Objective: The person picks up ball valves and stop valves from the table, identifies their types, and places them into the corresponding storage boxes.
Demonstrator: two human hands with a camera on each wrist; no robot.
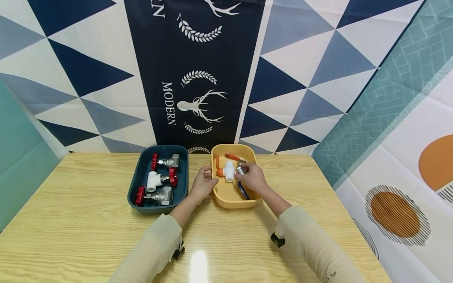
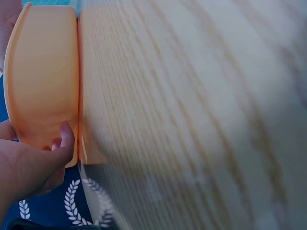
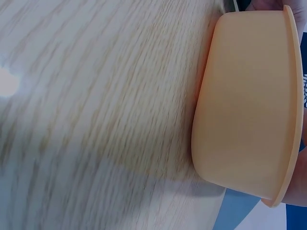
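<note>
My left hand (image 1: 204,184) grips the left rim of a yellow plastic bin (image 1: 226,200); its thumb is over the rim and the other fingers lie along the outer wall. My right hand (image 1: 254,177) reaches inside the bin and pinches a metal ball valve with a blue lever (image 1: 242,191), whose body is partly covered by the fingers. Left of it in the bin lies a white plastic valve (image 1: 229,171) with an orange handle. A red-handled valve (image 1: 233,157) lies toward the back, partly hidden. The wrist views show mainly the bin's outer wall (image 3: 244,100).
A dark blue bin (image 1: 186,184) to the left holds two metal gate valves (image 1: 164,195) with red wheels and a white valve (image 1: 153,181) with a red wheel. Both bins stand on a wooden table (image 1: 88,220) near the patterned wall cloth (image 1: 198,59).
</note>
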